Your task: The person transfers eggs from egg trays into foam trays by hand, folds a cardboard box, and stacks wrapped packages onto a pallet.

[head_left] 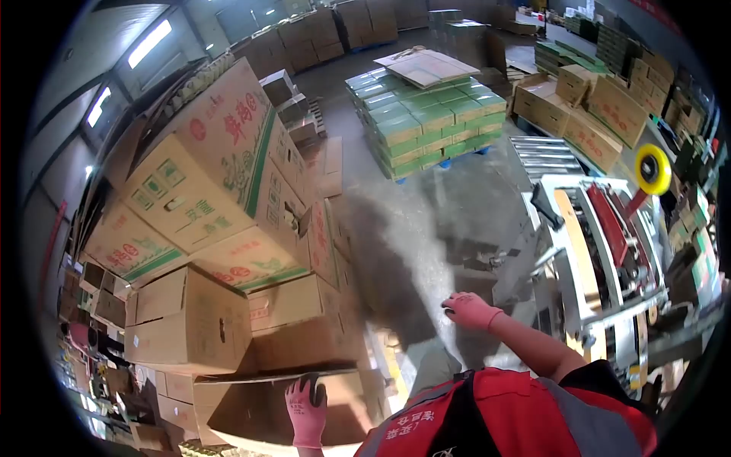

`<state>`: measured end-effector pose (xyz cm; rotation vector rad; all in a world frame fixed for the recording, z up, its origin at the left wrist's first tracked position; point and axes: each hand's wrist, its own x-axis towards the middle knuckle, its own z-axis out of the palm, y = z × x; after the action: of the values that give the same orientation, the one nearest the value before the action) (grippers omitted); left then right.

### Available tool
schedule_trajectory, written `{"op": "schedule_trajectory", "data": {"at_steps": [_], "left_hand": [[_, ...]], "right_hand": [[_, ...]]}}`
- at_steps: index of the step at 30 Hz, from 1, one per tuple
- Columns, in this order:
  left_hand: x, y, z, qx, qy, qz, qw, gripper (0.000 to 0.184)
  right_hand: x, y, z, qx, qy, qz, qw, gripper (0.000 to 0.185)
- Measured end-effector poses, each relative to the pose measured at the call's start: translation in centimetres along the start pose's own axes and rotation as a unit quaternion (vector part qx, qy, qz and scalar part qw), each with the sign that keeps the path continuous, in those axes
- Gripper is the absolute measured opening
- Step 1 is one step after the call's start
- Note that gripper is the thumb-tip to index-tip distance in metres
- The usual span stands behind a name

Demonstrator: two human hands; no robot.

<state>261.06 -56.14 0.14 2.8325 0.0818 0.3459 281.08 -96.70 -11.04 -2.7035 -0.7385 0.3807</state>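
My left hand (306, 411), in a pink glove with dark fingertips, is over the opening of a cardboard carton (228, 415) at the bottom of the view. Its thumb stands apart from the fingers, and I see nothing held in it. Whether the fingertips touch the carton's far rim is unclear. My right hand (470, 311), gloved alike, hangs out over the floor with loosely bent fingers and nothing in them. Beside the left hand, a closed brown carton (186, 320) leans among other boxes.
Large printed cartons (205, 175) tower on the left. Ahead, green-and-brown boxes (426, 114) are stacked on a blue pallet, with flat cardboard on top. To the right stands a white-framed machine (601, 251) with a yellow wheel (652, 169) and a roller conveyor (544, 156).
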Motion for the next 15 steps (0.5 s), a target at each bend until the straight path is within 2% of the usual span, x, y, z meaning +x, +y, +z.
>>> {"op": "schedule_trajectory", "data": {"at_steps": [1, 3, 4, 5, 7, 9, 11, 12, 13, 14, 15], "left_hand": [[3.9, 2.5, -0.2, -0.040, 0.018, 0.012, 0.999, 0.028], [11.6, 6.8, 0.4, -0.068, -0.013, 0.072, 0.995, 0.032], [15.1, 8.5, 1.0, -0.037, -0.049, 0.109, 0.992, 0.035], [18.3, 8.8, 3.0, -0.036, -0.089, 0.145, 0.985, 0.034], [24.2, 8.2, 7.6, -0.079, -0.180, 0.180, 0.964, 0.035], [31.2, 8.4, 10.6, -0.083, -0.257, 0.158, 0.950, 0.033], [39.3, 8.5, 13.0, -0.105, -0.192, 0.227, 0.949, 0.033], [43.8, 9.1, 12.7, -0.112, -0.179, 0.249, 0.945, 0.033], [48.4, 10.0, 12.5, -0.121, -0.166, 0.270, 0.941, 0.033], [52.6, 10.6, 12.5, -0.112, -0.160, 0.286, 0.938, 0.033], [57.1, 11.0, 12.6, -0.100, -0.159, 0.304, 0.934, 0.034]], "right_hand": [[2.9, 0.7, -0.5, 0.014, -0.005, -0.017, 1.000, 0.031], [8.2, 1.7, -0.9, 0.025, -0.027, -0.061, 0.997, 0.028], [10.4, 2.3, -1.8, 0.027, -0.037, -0.090, 0.995, 0.030], [12.7, 3.6, -2.4, -0.011, -0.030, -0.169, 0.985, 0.032], [17.6, 6.2, -3.0, 0.076, -0.052, -0.073, 0.993, 0.032], [22.7, 13.0, -0.3, 0.116, -0.039, -0.043, 0.992, 0.033], [26.2, 18.8, -1.5, 0.114, -0.150, 0.131, 0.973, 0.033], [26.9, 23.6, 0.2, 0.110, -0.164, 0.192, 0.961, 0.033], [26.8, 27.7, 1.3, 0.084, -0.129, 0.241, 0.958, 0.039], [27.4, 29.3, -1.2, 0.078, -0.209, 0.355, 0.908, 0.043], [27.2, 33.3, 0.5, 0.092, -0.193, 0.425, 0.880, 0.044]]}}
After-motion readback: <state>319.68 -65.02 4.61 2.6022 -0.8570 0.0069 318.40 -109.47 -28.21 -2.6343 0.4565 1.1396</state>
